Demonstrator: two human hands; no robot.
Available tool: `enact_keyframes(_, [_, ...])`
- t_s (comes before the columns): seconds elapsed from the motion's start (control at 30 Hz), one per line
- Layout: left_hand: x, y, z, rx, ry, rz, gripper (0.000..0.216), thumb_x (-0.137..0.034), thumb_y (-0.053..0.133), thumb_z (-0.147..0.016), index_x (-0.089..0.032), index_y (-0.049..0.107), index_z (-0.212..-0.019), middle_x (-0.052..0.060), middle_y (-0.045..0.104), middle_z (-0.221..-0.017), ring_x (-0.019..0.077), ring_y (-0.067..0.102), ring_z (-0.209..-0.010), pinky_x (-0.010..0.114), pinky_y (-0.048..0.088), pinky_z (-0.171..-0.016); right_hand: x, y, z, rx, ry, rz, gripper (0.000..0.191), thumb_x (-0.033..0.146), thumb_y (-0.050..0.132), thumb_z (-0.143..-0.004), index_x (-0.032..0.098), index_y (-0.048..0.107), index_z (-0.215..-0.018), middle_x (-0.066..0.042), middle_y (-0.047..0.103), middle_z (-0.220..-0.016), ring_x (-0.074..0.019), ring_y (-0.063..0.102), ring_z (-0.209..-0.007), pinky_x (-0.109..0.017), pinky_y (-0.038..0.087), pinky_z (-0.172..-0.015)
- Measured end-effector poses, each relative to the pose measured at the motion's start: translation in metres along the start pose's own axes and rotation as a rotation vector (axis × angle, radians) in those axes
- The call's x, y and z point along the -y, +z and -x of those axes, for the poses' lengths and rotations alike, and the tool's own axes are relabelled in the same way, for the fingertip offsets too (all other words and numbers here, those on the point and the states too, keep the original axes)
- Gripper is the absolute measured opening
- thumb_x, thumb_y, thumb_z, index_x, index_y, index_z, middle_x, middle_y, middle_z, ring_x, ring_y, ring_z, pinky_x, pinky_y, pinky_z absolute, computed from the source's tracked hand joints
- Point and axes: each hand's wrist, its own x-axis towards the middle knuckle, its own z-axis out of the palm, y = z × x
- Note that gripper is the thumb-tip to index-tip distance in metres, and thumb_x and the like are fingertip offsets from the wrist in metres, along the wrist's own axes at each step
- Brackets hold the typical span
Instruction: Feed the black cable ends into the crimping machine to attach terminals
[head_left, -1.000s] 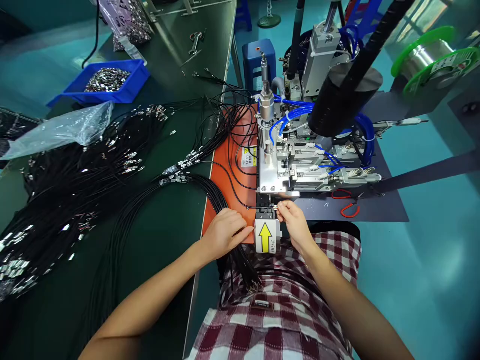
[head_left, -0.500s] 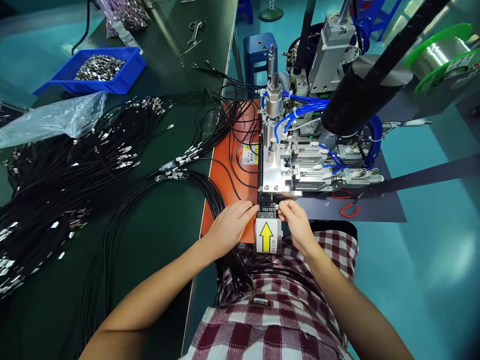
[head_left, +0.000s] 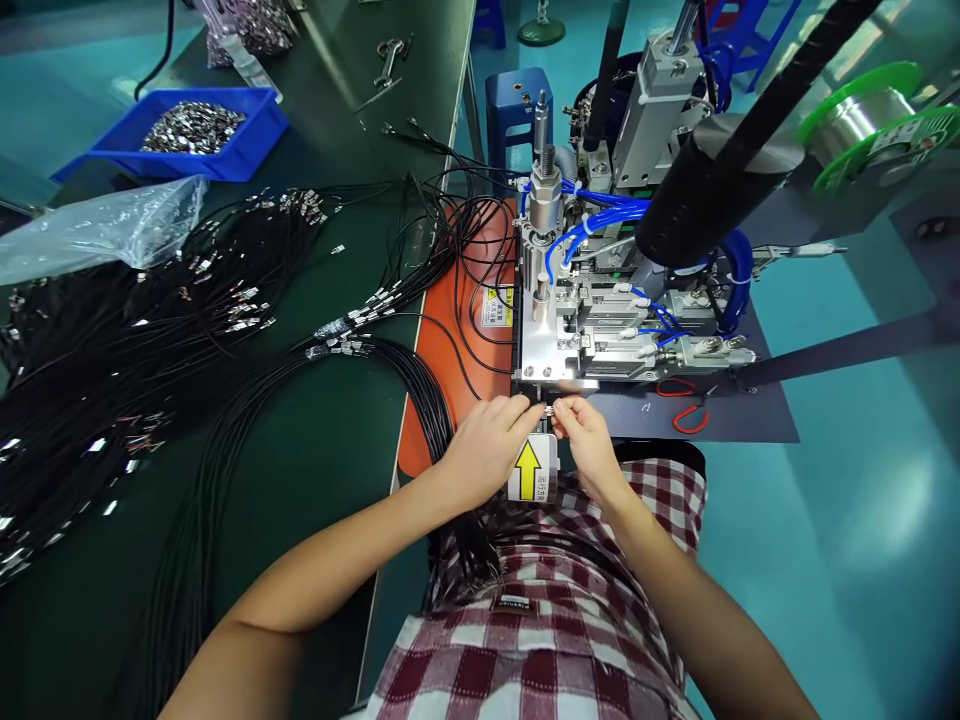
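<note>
My left hand has its fingers curled, pinched on a thin black cable end at the front of the metal machine. My right hand pinches a small silver metal terminal just right of the left fingertips. The two hands nearly meet above the white block with a yellow arrow. A bundle of black cables runs from the bench across the orange mat down onto my lap.
Piles of black cables with metal ends cover the green bench. A blue bin of metal terminals and a clear plastic bag lie at the far left. Blue air hoses and a green wire spool surround the machine.
My left hand has moved right and forward from the orange mat's edge to the machine's front, meeting my right hand. The right hand has stayed at the same spot.
</note>
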Motion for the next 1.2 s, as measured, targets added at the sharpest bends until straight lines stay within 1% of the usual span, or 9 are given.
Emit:
enact_keyframes(0.07, [-0.005,0.003,-0.006,0.026,0.026,0.044,0.039,-0.01,0.041,-0.089,-0.015,0.05,-0.127,0.011,0.058,-0.115,0.024,0.053,-0.097,0.036,0.047,-0.08,-0.001,0.0,0.0,-0.001,-0.002,0.002,0.033,0.052,0.065,-0.077,0.021,0.055,-0.072,0.003,0.05,-0.063,-0.0124,0.042,-0.055,-0.028,0.036,-0.054])
enact_keyframes(0.2, [-0.011,0.008,-0.009,0.021,-0.035,0.07,0.037,-0.008,0.04,-0.089,-0.016,0.052,-0.123,0.01,0.059,-0.112,0.0236,0.052,-0.096,0.036,0.046,-0.081,-0.003,-0.002,0.0,0.004,-0.004,0.001,0.032,0.051,0.064,-0.079,0.021,0.055,-0.071,0.003,0.05,-0.063,-0.0125,0.043,-0.055,-0.029,0.036,-0.055])
enact_keyframes(0.33, [-0.016,0.012,-0.008,-0.002,-0.077,0.041,0.037,-0.009,0.04,-0.089,-0.015,0.052,-0.123,0.011,0.058,-0.114,0.0243,0.052,-0.097,0.037,0.046,-0.081,-0.007,-0.003,-0.001,0.011,-0.017,0.013,0.034,0.052,0.055,-0.086,0.021,0.053,-0.069,0.002,0.051,-0.065,-0.0131,0.044,-0.056,-0.03,0.036,-0.057])
enact_keyframes(0.43, [-0.018,0.015,-0.011,-0.014,-0.097,0.046,0.036,-0.009,0.042,-0.088,-0.014,0.054,-0.122,0.012,0.058,-0.114,0.0244,0.052,-0.096,0.038,0.047,-0.081,-0.011,-0.002,-0.001,-0.004,-0.037,0.038,0.033,0.052,0.057,-0.084,0.022,0.053,-0.071,0.003,0.049,-0.062,-0.0134,0.043,-0.056,-0.029,0.035,-0.056])
enact_keyframes(0.6, [-0.012,0.009,-0.006,-0.085,-0.122,0.217,0.037,-0.009,0.039,-0.09,-0.019,0.057,-0.121,0.009,0.055,-0.106,0.0219,0.051,-0.099,0.036,0.049,-0.085,-0.014,0.001,-0.002,-0.018,-0.08,0.051,0.033,0.052,0.058,-0.083,0.022,0.051,-0.072,0.004,0.047,-0.058,-0.0134,0.042,-0.055,-0.029,0.034,-0.055])
enact_keyframes(0.7, [-0.002,0.002,0.012,-0.102,-0.146,0.254,0.036,-0.015,0.038,-0.094,-0.018,0.053,-0.126,0.011,0.053,-0.116,0.0221,0.05,-0.109,0.038,0.049,-0.092,-0.012,0.001,-0.002,-0.013,-0.076,0.038,0.034,0.053,0.058,-0.082,0.022,0.051,-0.071,0.004,0.047,-0.059,-0.0127,0.041,-0.053,-0.028,0.035,-0.054])
enact_keyframes(0.9, [0.013,0.001,0.045,-0.065,-0.148,0.05,0.042,-0.015,0.035,-0.094,-0.015,0.044,-0.135,0.012,0.05,-0.137,0.0255,0.044,-0.127,0.046,0.041,-0.106,-0.01,0.0,-0.003,-0.009,-0.051,0.012,0.035,0.055,0.061,-0.079,0.022,0.053,-0.071,0.003,0.049,-0.062,-0.0125,0.042,-0.054,-0.028,0.035,-0.054])
enact_keyframes(1.0, [0.014,0.005,0.044,-0.056,-0.16,-0.022,0.045,-0.015,0.034,-0.095,-0.015,0.04,-0.14,0.011,0.05,-0.139,0.0247,0.045,-0.128,0.043,0.043,-0.105,-0.009,0.0,-0.002,-0.009,-0.043,0.009,0.035,0.054,0.062,-0.079,0.022,0.052,-0.069,0.004,0.049,-0.062,-0.0123,0.042,-0.054,-0.029,0.035,-0.054])
enact_keyframes(1.2, [0.013,0.014,0.036,-0.06,-0.181,-0.197,0.045,-0.01,0.036,-0.091,-0.011,0.05,-0.133,0.014,0.053,-0.137,0.029,0.048,-0.126,0.044,0.046,-0.101,-0.007,0.001,-0.002,-0.026,-0.026,0.001,0.036,0.055,0.065,-0.076,0.021,0.054,-0.069,0.004,0.049,-0.06,-0.0126,0.043,-0.054,-0.028,0.036,-0.054])
